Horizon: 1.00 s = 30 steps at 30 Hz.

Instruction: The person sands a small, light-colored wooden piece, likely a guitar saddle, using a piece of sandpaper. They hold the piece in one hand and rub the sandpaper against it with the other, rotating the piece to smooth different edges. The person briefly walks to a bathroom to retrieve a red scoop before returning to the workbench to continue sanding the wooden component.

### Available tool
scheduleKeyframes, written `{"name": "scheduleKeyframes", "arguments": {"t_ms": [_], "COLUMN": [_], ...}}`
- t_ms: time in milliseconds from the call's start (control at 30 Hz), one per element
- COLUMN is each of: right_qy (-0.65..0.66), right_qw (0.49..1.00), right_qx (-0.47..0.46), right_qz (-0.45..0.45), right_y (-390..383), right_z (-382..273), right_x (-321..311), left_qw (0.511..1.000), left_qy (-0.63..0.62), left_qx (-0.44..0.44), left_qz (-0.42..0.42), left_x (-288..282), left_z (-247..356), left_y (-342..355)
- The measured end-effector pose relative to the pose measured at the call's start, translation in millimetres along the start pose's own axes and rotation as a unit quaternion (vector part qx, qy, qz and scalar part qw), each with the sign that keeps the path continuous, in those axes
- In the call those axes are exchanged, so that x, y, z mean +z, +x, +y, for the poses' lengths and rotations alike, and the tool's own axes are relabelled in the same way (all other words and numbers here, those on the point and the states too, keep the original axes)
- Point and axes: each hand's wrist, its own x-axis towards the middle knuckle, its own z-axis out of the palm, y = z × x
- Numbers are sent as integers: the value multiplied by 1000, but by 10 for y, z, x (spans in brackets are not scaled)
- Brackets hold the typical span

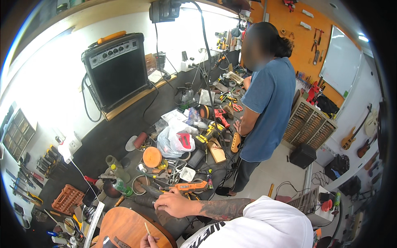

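My left hand (149, 241) shows only in part at the bottom edge, with thumb and fingers pinched on a thin pale strip (147, 228). It is over the brown wooden guitar body (128, 221), which lies at the near edge of the bench. Further up and to the right, my right hand (175, 203) reaches across the bench with its fingers curled down. Its fingertips are at the end of a black cylindrical object (144, 201); what they hold is hidden. Just beyond that hand lies an orange power tool (190, 185).
A person in a blue shirt (269, 99) stands at the bench's far right. Plastic bags (173, 138), a yellow drill (213, 131), a round orange lid (152, 157) and green bottles (120, 186) crowd the bench. A steel ruler (94, 223) leans by the guitar. An amplifier (118, 74) sits on a shelf.
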Motion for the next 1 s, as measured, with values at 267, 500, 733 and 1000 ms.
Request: {"name": "scheduleKeyframes", "arguments": {"t_ms": [267, 500, 733, 1000], "right_qy": [26, 238, 177, 46], "right_qw": [999, 968, 981, 981], "right_qx": [2, 35, 74, 34], "right_qz": [-38, -76, 6, 187], "right_y": [53, 42, -315, -1058], "right_z": [-65, -354, -240, -157], "right_x": [-129, -132, 68, -362], "left_qw": [1000, 990, 988, 970], "left_qy": [20, -112, -88, -66], "left_qx": [13, -10, 29, 26], "left_qz": [-10, -84, -124, -231], "left_x": [134, 343, 495, 872], "left_z": [152, 664, 293, 565], "left_y": [93, 149, 109, -365]}}
